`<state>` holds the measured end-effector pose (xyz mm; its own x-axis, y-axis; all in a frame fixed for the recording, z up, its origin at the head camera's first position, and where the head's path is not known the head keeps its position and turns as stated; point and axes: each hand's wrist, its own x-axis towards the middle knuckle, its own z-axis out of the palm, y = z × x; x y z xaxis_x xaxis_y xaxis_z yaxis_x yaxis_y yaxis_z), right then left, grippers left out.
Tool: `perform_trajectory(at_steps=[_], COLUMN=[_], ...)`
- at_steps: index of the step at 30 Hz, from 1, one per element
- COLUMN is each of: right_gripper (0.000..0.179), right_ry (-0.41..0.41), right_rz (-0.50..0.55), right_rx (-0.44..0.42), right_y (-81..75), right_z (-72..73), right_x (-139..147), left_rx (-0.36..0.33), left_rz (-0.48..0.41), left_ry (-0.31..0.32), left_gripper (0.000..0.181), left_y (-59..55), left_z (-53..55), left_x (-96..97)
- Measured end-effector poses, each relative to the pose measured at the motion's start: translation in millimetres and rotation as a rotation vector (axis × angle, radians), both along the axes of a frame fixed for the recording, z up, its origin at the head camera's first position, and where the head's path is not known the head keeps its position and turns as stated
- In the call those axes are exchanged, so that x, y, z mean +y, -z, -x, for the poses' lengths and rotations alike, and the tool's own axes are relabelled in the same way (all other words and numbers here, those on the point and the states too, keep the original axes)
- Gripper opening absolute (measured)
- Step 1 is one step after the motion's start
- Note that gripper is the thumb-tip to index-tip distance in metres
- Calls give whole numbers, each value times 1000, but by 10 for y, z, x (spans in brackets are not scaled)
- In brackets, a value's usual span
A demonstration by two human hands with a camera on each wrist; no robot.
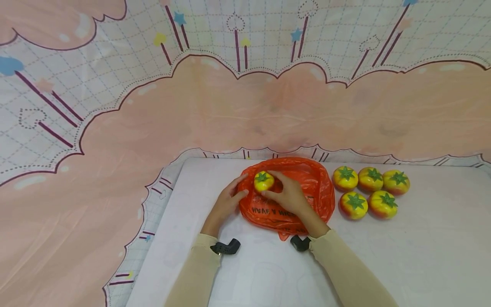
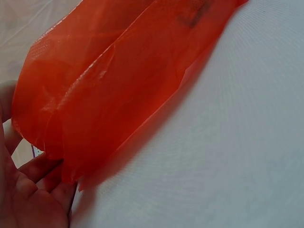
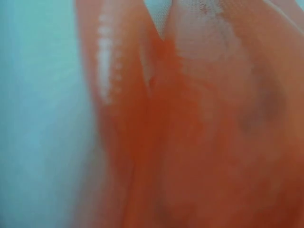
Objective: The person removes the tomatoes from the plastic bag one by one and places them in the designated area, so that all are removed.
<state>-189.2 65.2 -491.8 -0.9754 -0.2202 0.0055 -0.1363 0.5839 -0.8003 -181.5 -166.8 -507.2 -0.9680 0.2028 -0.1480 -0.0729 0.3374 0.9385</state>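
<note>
A red plastic bag (image 1: 322,187) with dark lettering lies spread on the white table in the head view, its rim standing up in folds. Over its left part, my right hand (image 1: 287,194) pinches a yellow-and-red toy tomato (image 1: 264,182) with green star-shaped leaves. My left hand (image 1: 228,200) is at the bag's left edge, thumb and fingers spread apart and touching it. In the left wrist view the bag's red film (image 2: 118,104) hides some fingertips of the left hand (image 2: 33,190). Blurred red film (image 3: 213,142) fills most of the right wrist view; neither right hand nor tomato shows there.
Several similar toy tomatoes (image 1: 353,205) stand in two rows on the white table (image 1: 429,238), just right of the bag. Behind the table hangs a pink-and-white patterned cloth (image 1: 268,115). Each wrist wears a black camera mount (image 1: 226,247).
</note>
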Motion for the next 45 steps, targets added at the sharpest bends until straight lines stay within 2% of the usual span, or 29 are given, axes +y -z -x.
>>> perform_trajectory(at_steps=[14,34,45], right_gripper=[69,70,72], right_ry=[7,-1,2], right_rz=[44,34,28], right_rx=[-71,-68,-65], right_y=[-94,-400,-520], right_z=[-27,-97,-166], right_x=[55,163,353], left_rx=[-3,5,17], left_rz=[1,-2,-20], left_ry=[-9,-3,-2], left_gripper=[49,50,50], left_y=[-11,-6,-15], left_z=[-6,1,-9], left_x=[12,5,10])
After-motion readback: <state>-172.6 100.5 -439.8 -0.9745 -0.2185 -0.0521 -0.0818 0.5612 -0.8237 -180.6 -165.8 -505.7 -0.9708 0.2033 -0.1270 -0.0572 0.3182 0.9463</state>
